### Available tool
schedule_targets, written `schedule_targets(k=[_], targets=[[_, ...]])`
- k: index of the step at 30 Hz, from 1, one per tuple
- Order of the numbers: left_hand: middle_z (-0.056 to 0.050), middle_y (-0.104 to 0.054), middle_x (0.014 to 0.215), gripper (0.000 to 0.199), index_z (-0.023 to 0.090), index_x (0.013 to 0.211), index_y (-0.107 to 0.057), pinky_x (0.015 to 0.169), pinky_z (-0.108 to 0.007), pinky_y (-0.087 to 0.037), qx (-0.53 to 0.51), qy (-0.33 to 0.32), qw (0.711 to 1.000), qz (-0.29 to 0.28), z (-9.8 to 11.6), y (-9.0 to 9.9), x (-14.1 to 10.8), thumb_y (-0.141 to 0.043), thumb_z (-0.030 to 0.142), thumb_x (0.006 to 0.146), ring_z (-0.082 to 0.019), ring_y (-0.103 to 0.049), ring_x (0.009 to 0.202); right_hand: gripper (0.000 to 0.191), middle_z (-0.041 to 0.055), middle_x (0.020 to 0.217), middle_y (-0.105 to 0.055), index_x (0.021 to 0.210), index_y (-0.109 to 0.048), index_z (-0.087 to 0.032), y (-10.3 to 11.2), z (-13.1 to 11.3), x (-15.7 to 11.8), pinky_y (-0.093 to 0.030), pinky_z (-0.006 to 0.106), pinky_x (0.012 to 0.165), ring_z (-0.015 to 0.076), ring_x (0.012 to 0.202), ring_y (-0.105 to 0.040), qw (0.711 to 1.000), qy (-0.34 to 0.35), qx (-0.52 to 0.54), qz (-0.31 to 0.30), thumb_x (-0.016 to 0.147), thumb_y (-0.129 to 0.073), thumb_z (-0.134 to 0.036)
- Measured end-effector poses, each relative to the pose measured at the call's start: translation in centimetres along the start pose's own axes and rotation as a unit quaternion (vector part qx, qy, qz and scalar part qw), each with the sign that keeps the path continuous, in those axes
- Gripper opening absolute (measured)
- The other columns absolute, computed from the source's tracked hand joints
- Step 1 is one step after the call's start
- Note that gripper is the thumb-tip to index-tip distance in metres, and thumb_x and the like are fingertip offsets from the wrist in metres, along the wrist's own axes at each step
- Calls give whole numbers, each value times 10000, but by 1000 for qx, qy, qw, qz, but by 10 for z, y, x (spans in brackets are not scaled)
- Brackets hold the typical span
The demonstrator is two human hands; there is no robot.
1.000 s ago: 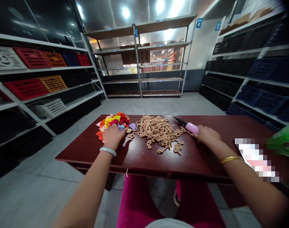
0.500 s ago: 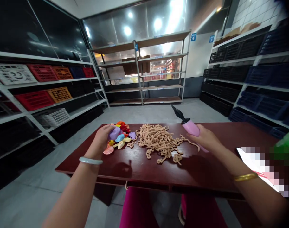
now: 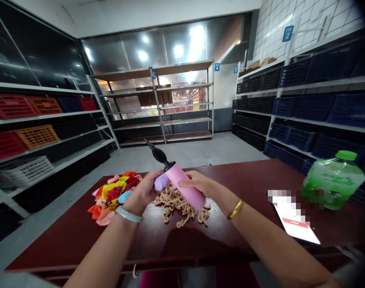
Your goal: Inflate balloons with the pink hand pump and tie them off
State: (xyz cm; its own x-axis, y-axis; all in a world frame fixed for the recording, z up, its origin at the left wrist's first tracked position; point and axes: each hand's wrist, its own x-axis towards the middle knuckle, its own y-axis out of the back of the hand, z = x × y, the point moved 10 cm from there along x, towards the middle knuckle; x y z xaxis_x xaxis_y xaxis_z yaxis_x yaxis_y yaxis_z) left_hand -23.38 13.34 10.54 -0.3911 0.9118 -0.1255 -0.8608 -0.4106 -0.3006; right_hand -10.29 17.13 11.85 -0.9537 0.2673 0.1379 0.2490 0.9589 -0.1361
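Observation:
My right hand (image 3: 199, 184) is wrapped round a pink pump (image 3: 187, 186) with a black ribbed nozzle, tilted up to the left above the table. My left hand (image 3: 148, 187) grips a soft purple piece (image 3: 161, 182) close beside the pump's black collar. Beneath the pump lies a heap of tan, twisted, string-like pieces (image 3: 178, 204), partly hidden by it. To the left of my left hand sits a pile of colourful limp pieces (image 3: 113, 192) in red, yellow, orange and blue.
The dark red table (image 3: 230, 224) holds a lit phone (image 3: 299, 224) at the right and a green-capped bottle (image 3: 334, 180) behind it. Shelves with crates line both sides, and a metal rack (image 3: 182, 104) stands at the back.
The pump and my right hand have moved left, and the purple piece has come away from the colourful pile to the pump's side. The view has turned right, showing the whole bottle.

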Motion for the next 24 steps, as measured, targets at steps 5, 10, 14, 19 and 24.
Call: schedule_targets(k=[5,10,14,19,24], targets=[[-94,-658,753,406,132,884,-607,632,-280,-546,-255,54,963,-72,-48,-36,40,-414,486,934,-170,-652,666,431,43,810,-623,1008,-646,-141,46,10,17,-472,251,582,123,622,-556,987,15,145,60,743,-685,-479],[-91,-672,920,343,151,955,-629,782,-335,-536,-241,41,961,-128,-71,-78,53,-631,473,835,-206,-659,831,408,50,809,-627,960,-642,-142,78,29,20,-480,265,603,142,648,-564,986,-7,128,103,729,-691,-475],[-59,-680,874,209,134,910,-666,756,-293,-533,-171,-36,982,-69,-66,-70,66,-739,275,774,-160,-644,749,408,45,801,-623,946,-645,-136,89,35,15,-449,249,596,132,647,-539,992,-1,63,108,719,-711,-469],[-98,-693,949,163,125,925,-664,889,-358,-529,-241,-123,963,-20,-39,-41,79,-669,265,842,-187,-672,881,459,74,931,-645,1057,-613,-153,104,34,8,-467,293,676,176,762,-590,990,8,-7,143,726,-703,-458],[-123,-701,912,167,117,1005,-634,930,-419,-527,-322,-154,933,50,-10,19,82,-532,226,929,-206,-695,907,422,69,957,-675,1058,-617,-176,117,31,1,-435,312,703,208,814,-603,919,-33,-331,212,709,-706,-394]])
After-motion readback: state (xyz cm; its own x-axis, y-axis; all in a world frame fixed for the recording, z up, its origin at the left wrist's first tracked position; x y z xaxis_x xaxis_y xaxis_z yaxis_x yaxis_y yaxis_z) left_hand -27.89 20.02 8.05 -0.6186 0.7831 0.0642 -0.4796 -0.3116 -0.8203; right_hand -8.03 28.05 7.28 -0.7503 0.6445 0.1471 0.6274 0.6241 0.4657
